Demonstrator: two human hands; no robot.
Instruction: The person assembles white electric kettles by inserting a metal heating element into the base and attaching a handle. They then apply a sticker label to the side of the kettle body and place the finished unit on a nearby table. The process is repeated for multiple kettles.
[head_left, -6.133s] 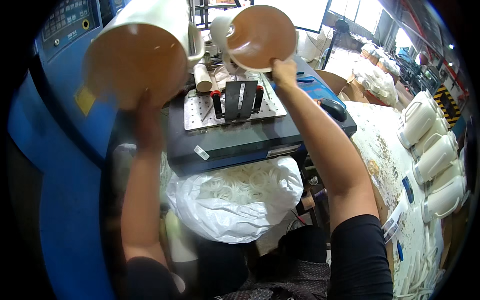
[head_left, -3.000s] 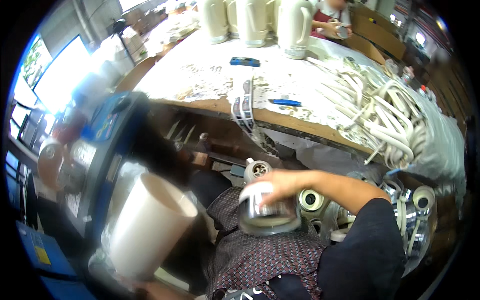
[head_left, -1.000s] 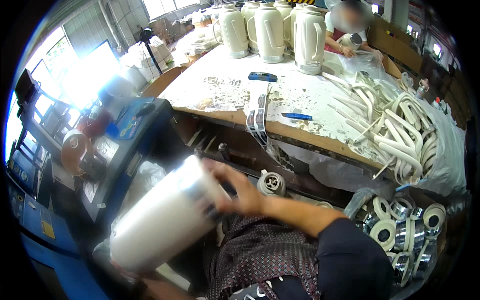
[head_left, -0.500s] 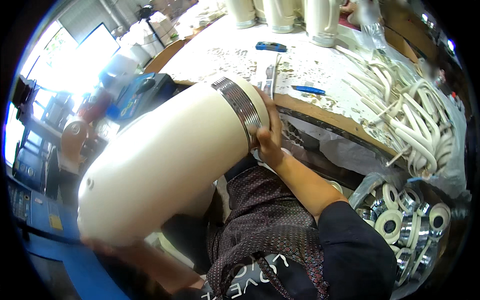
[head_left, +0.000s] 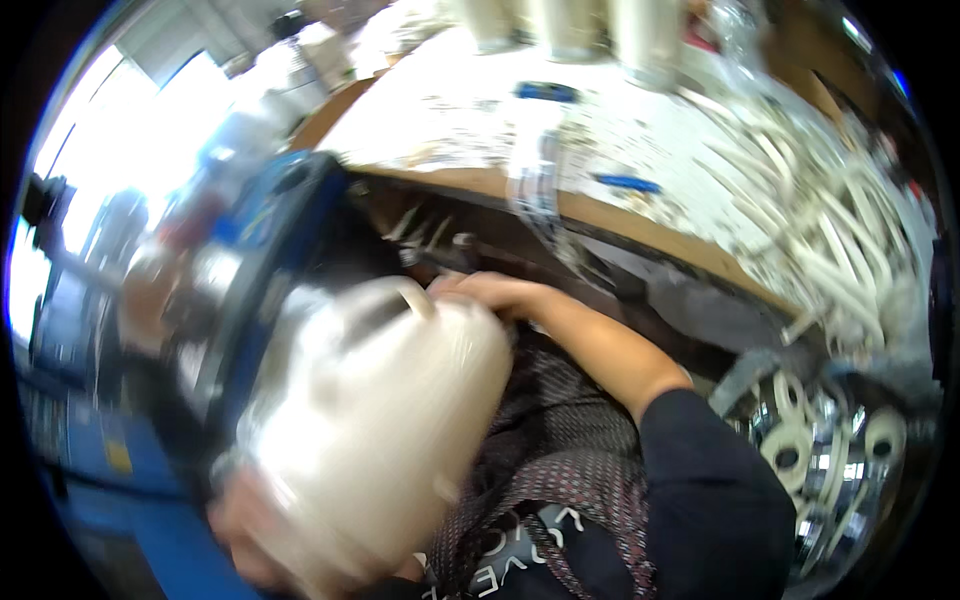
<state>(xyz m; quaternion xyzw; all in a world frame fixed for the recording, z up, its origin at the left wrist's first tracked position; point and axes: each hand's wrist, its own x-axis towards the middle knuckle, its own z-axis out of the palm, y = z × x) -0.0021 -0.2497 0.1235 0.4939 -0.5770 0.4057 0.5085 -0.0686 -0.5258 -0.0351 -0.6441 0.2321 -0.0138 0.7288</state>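
Note:
A large cream thermos jug lies tilted across my lap, smeared by motion. Its far end now shows a rounded top with a pale projecting piece. At that end is my right hand, closed against the jug with its fingertips partly hidden. My left hand grips the near, lower-left end; it is blurred and its fingers are hard to separate.
On the white worktable lie a blue-and-black cutter, a blue knife and a pile of cream handles. Several jugs stand behind. Below right, a bag holds ringed parts. A blue machine stands left.
The jug has been turned and lowered toward my lap; its metal threaded neck no longer shows. My right hand has moved down and left, my left hand lower and slightly right.

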